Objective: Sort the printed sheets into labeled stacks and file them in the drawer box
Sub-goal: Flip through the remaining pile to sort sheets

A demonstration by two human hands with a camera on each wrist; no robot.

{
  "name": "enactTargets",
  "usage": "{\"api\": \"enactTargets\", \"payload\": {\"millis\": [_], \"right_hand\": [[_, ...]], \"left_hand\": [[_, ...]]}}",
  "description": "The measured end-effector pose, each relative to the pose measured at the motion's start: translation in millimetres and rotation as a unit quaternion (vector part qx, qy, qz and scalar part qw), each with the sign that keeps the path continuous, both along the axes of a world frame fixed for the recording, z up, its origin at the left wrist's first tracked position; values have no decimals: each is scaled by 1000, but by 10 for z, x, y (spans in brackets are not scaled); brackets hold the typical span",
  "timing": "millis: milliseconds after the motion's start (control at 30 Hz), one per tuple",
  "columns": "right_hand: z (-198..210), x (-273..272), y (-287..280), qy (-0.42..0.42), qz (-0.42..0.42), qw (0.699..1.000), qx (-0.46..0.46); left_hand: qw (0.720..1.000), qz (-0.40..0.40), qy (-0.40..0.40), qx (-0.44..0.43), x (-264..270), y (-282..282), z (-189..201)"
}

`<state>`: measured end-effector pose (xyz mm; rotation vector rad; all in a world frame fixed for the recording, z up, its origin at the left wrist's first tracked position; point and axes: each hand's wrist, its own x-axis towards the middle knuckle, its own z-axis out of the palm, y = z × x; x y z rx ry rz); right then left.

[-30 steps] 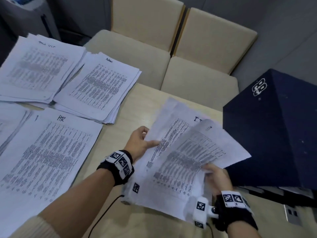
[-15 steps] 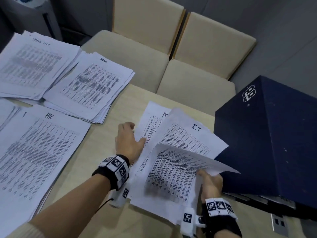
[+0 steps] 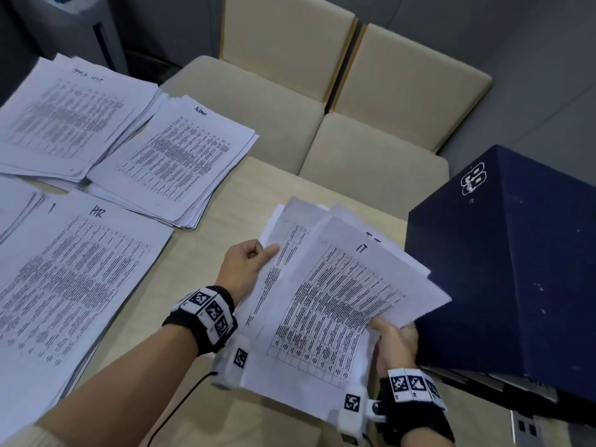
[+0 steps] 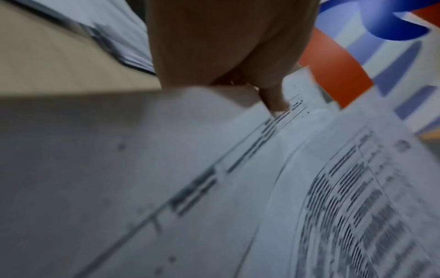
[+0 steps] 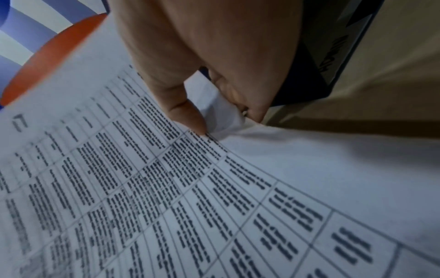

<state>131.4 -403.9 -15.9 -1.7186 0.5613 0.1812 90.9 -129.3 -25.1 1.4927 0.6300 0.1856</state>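
Observation:
A loose bundle of printed sheets lies fanned on the table beside the dark blue drawer box; its top sheet is hand-marked "IT". My left hand grips the bundle's left edge, its thumb pressed on the print. My right hand pinches the top sheet's lower right edge, which crumples between thumb and finger. Labeled stacks lie to the left: "Task list", "Admin" and "HR".
A strip of bare wooden table runs between the stacks and the bundle. Two beige chairs stand behind the far edge. More papers show under the box's near edge.
The sheet that my right hand held curled upward now lies flatter on top of the bundle, showing "IT". My left hand went from resting flat on the sheets to gripping their left edge.

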Motion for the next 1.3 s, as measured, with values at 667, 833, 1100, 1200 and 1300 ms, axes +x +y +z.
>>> {"api": "enactTargets", "payload": {"millis": [667,833,1100,1200,1300], "right_hand": [[-14,-94,81,68,97,992,52],[-70,-180,-37,109,85,989,54],[-132,-56,-156,136,68,987,60],[-150,-82,-192,112,52,992,-6],[-184,-105,-202,114,40,993,-17]], "left_hand": [[973,37,206,96,53,149,-129],[992,-64,91,-67,43,94,-6],[973,-114,149,-138,258,-165,17],[988,-56,139,25,322,-193,-106],[967,-86,213,114,290,-230,-160]]}}
